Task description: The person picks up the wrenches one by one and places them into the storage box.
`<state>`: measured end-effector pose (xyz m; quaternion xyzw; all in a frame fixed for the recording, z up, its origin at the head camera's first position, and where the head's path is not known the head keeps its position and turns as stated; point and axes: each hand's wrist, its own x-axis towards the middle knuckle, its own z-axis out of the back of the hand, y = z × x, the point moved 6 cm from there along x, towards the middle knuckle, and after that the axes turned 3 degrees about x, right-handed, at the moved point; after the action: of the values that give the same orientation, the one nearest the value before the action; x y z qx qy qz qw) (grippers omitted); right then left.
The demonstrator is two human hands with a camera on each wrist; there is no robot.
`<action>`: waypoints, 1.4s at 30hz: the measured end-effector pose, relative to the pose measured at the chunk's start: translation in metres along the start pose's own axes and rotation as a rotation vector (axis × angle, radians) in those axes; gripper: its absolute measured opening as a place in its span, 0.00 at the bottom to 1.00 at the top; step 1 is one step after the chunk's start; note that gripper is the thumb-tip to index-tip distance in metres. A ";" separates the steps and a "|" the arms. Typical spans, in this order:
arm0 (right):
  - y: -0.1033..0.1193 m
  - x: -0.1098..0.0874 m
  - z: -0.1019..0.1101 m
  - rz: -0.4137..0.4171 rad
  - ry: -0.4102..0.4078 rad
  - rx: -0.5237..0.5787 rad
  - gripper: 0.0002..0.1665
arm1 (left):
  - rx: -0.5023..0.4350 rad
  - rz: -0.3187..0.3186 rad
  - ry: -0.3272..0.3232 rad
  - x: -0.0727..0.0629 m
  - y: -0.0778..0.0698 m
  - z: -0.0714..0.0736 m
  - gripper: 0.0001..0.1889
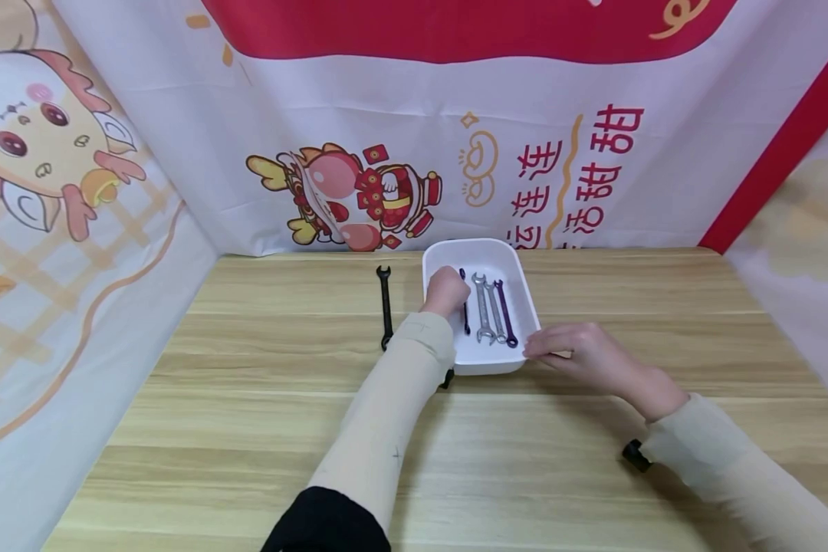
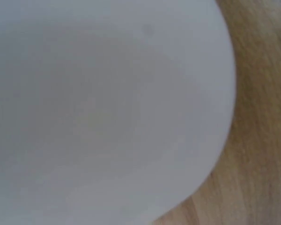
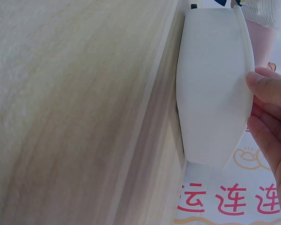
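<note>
A white plastic tray (image 1: 486, 366) stands towards the back of the table. Inside it, two silver wrenches (image 1: 483, 307) and a purple wrench (image 1: 507, 318) lie side by side. My left hand (image 1: 447, 290) is curled over the tray's left side, gripping a thin dark wrench (image 1: 466, 318) whose ends show above and below the fingers; the fingertips are hidden. At the front right corner, my right hand (image 1: 586, 351) pinches the tray's rim, with its thumb (image 3: 267, 86) against the edge in the right wrist view. The left wrist view shows only the tray's blurred white wall (image 2: 107, 112).
A black wrench (image 1: 386, 307) lies on the wooden table (image 1: 283, 429) left of the tray, partly behind my left sleeve (image 1: 386, 414). Printed cloth (image 1: 179, 153) hangs along the table's back and sides, close behind the tray.
</note>
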<state>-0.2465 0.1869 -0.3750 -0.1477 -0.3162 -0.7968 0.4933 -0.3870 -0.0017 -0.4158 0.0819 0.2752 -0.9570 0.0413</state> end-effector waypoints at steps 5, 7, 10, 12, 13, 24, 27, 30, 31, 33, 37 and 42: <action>0.000 0.001 0.001 -0.009 -0.001 -0.008 0.21 | -0.005 0.025 0.007 0.001 0.000 -0.001 0.10; 0.000 0.001 0.001 -0.015 0.003 -0.008 0.21 | -0.014 0.036 0.009 0.001 0.000 -0.002 0.11; -0.002 0.000 0.000 -0.013 0.007 -0.005 0.21 | -0.006 0.041 0.012 0.001 0.001 -0.004 0.10; -0.002 -0.001 0.000 -0.007 0.008 -0.004 0.21 | 0.007 0.037 0.008 -0.001 0.000 -0.003 0.09; -0.002 -0.001 0.000 -0.004 0.006 -0.006 0.22 | 0.012 0.034 0.008 -0.001 0.000 -0.003 0.09; 0.000 -0.001 -0.001 -0.015 0.007 -0.008 0.22 | 0.006 0.003 -0.009 -0.008 -0.001 0.001 0.08; -0.001 0.000 -0.001 -0.034 0.012 -0.010 0.20 | 0.011 -0.027 -0.016 -0.009 -0.004 0.004 0.07; -0.002 0.000 -0.001 -0.033 0.013 -0.013 0.20 | -0.006 -0.046 -0.016 -0.012 -0.007 0.008 0.08; -0.002 0.000 -0.001 -0.029 0.013 -0.014 0.20 | -0.016 -0.046 -0.015 -0.013 -0.008 0.009 0.08; -0.002 0.000 -0.001 -0.022 0.014 -0.011 0.20 | -0.041 -0.039 -0.007 -0.014 -0.008 0.010 0.08; -0.002 0.000 -0.001 -0.020 0.014 -0.008 0.20 | -0.100 -0.021 0.001 -0.013 -0.009 0.010 0.05; -0.002 0.001 -0.001 -0.019 0.009 -0.001 0.19 | -0.137 -0.024 0.001 -0.013 -0.012 0.014 0.07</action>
<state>-0.2480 0.1863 -0.3761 -0.1412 -0.3149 -0.8023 0.4870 -0.3774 0.0016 -0.3957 0.0759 0.3410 -0.9364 0.0350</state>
